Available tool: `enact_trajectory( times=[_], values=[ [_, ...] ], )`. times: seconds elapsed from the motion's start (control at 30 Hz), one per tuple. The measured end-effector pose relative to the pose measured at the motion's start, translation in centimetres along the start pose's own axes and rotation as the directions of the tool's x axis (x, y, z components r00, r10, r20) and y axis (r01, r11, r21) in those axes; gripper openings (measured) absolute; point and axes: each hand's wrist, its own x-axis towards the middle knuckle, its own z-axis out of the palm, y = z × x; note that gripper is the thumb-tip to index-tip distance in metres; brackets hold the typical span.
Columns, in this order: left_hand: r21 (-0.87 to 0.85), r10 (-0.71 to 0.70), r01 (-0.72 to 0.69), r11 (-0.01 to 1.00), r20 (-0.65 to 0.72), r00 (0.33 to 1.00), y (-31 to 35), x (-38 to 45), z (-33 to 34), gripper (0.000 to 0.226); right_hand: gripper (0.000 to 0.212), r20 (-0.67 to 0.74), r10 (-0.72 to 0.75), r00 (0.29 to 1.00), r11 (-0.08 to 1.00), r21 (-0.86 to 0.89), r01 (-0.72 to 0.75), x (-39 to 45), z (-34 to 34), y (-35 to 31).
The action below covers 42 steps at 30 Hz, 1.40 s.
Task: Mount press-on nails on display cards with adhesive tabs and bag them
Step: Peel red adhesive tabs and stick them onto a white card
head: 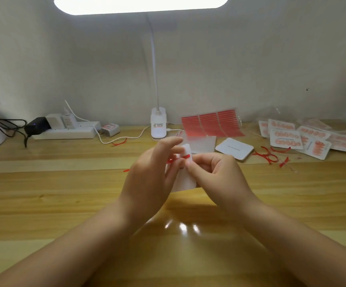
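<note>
While both hands met over the middle of the wooden desk (64, 183), a small white display card (185, 179) was held upright between them, lifted clear of the surface. The left hand (149, 175) curled round the card's left edge, with its index finger raised and a thin red strip (178, 158) crossing the card's upper part near its fingertips. The right hand (213, 168) pinched the card's right side, thumb and forefinger closed on it close to the strip; whether they also gripped the strip could not be told.

The card looked light and thin, probably stiff enough to keep flat yet easy to crease, so it was best taken by its edges, as it was. The strip seemed flimsy and likely tacky, something to be gripped only by an end with the fingertips.

Far right of the hands lay sheets of red adhesive tabs (211, 123), a stack of blank cards (234, 149), loose red peelings (269, 155), and at the far right edge a heap of finished nail sets (286, 138) in clear bags. A clip lamp (158, 125) stood at the far centre, and a power strip (64, 132) at the far left.
</note>
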Motion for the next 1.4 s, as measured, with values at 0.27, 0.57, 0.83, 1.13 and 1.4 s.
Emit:
enact_trajectory(
  times=[0.27,0.57,0.83,1.13,1.4],
  values=[
    [-0.276,-0.340,0.357,0.893,0.108,0.934,-0.8,-0.3,0.5,0.051,0.016,0.075,0.002,0.997,1.000,0.028,-0.004,-0.2,0.4,2.0],
    [-0.264,-0.389,0.430,0.864,0.194,0.901,-1.4,-0.4,0.4,0.051,0.020,0.099,-0.013,0.995,1.000,0.008,0.012,-0.4,0.9,3.0],
    [-0.257,-0.397,0.441,0.860,0.207,0.894,-1.6,-1.0,1.0,0.044,0.021,0.116,0.049,0.992,0.996,0.070,-0.057,-0.4,0.9,3.4],
    [-0.296,-0.416,0.447,0.844,0.163,0.895,-1.7,-1.0,1.0,0.040,0.018,0.115,0.074,0.991,0.990,0.109,-0.086,-0.2,0.9,3.8],
    [-0.302,-0.406,0.463,0.834,0.233,0.884,-2.2,-0.8,0.7,0.050,0.021,0.117,0.065,0.991,0.992,0.102,-0.077,-0.1,1.0,3.9]
  ],
)
